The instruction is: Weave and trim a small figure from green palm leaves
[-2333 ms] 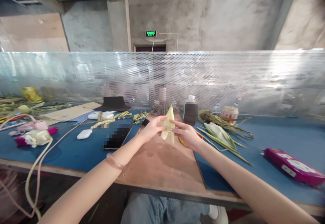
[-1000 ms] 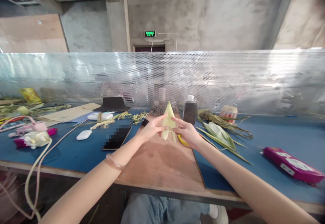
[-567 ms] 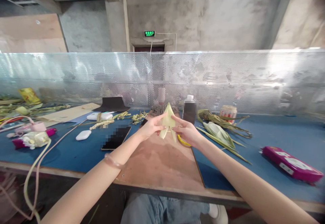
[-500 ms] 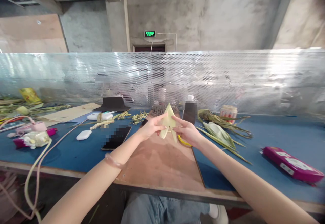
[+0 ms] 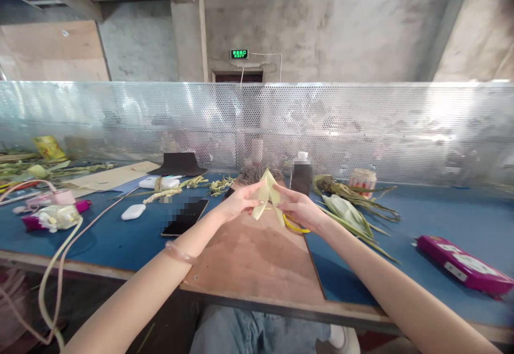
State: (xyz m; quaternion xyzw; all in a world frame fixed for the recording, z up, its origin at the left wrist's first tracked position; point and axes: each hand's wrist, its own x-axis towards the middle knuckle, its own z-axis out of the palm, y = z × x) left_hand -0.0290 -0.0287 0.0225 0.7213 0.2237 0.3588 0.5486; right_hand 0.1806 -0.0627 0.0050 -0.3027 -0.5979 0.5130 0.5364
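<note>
A pale yellow-green leaf piece [image 5: 264,196], folded to a point at the top, is held up over the wooden board [image 5: 257,263]. My left hand [image 5: 240,202] pinches its left side between thumb and fingers. On the other side, my right hand [image 5: 296,204] grips the right flap the same way. The two lower ends of the leaf spread apart like an upside-down V. Beneath my right hand lies a yellow curved object [image 5: 295,226], partly hidden. Behind the leaf sits a tangle of grey-brown strands [image 5: 251,174].
Left on the blue table are a dark phone [image 5: 187,219], a white case [image 5: 133,212] and cables [image 5: 66,252]. To the right lie green husk leaves [image 5: 347,213], a jar [image 5: 362,181] and a magenta pack [image 5: 463,263]. A bottle [image 5: 301,174] stands near the perforated metal screen [image 5: 180,113].
The leaf's lower ends have opened wider apart, and its folded tip sits slightly lower. Both hands keep hold; my right hand has shifted slightly right.
</note>
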